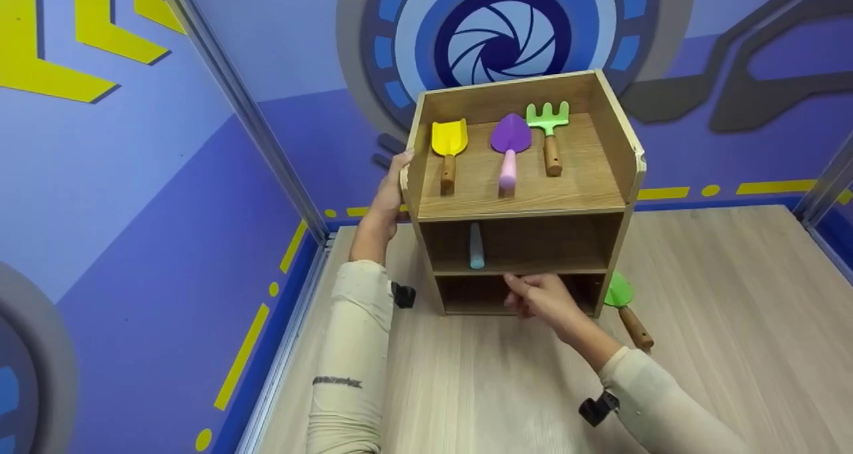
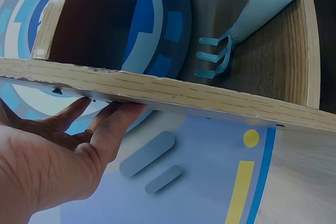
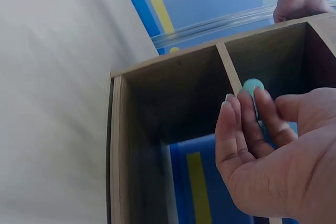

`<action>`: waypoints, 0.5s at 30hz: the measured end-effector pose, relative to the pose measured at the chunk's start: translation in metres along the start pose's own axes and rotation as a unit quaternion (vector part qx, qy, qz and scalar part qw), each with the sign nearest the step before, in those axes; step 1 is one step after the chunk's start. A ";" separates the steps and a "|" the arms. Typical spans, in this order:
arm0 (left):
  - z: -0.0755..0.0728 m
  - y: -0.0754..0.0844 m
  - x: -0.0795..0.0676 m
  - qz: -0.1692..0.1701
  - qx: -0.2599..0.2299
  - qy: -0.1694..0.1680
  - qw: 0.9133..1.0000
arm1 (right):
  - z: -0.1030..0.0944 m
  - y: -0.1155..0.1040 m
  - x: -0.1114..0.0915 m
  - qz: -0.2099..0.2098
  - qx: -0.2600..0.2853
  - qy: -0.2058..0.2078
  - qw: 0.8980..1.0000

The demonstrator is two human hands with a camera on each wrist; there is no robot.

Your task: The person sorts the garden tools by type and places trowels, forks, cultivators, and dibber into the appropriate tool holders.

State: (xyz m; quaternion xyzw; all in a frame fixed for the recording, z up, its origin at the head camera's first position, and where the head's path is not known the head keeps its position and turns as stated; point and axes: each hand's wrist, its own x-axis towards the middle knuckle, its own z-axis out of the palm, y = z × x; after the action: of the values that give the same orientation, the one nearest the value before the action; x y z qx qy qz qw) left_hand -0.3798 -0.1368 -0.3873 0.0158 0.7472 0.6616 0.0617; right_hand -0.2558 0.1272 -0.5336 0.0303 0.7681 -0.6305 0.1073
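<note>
A small wooden shelf (image 1: 523, 273) stands before me. My left hand (image 1: 388, 191) touches its left side panel, fingertips on the outer face in the left wrist view. My right hand (image 1: 543, 301) is in front of the lower compartment, close to the middle board's edge, with loosely bent fingers and nothing held. Behind those fingers shows the teal handle end of a toy hand rake (image 2: 257, 14), which lies in the middle compartment. On top lie a yellow toy shovel (image 1: 450, 137), a purple trowel (image 1: 511, 134) with a pink handle and a green rake (image 1: 550, 124).
A green trowel (image 1: 620, 291) with a wooden handle lies on the light wood tabletop (image 1: 720, 347), right of the shelf. Blue printed walls (image 1: 293, 41) stand behind and to the left, with a metal corner post (image 1: 246, 101) between them.
</note>
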 end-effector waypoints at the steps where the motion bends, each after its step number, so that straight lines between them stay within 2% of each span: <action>1: 0.000 0.000 0.000 0.001 -0.001 -0.002 1.000 | -0.004 0.002 -0.002 -0.003 -0.022 0.002 1.000; 4: -0.001 0.000 0.001 -0.004 0.002 -0.007 1.000 | -0.015 0.008 -0.010 -0.022 -0.077 -0.003 0.997; 6: -0.002 0.000 0.001 -0.005 0.002 -0.006 1.000 | -0.022 0.012 -0.014 -0.035 -0.092 -0.010 0.995; 9: -0.004 0.000 0.001 -0.008 0.003 0.000 1.000 | -0.032 0.018 -0.018 -0.049 -0.092 -0.023 0.994; 15: -0.002 -0.001 0.001 -0.011 0.002 -0.007 1.000 | -0.054 0.032 -0.026 -0.045 -0.084 -0.031 0.995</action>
State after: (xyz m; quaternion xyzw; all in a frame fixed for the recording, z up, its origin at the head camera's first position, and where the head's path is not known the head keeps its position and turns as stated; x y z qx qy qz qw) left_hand -0.3814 -0.1388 -0.3886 0.0121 0.7480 0.6595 0.0739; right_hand -0.2316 0.1885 -0.5492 -0.0335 0.8155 -0.5683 0.1047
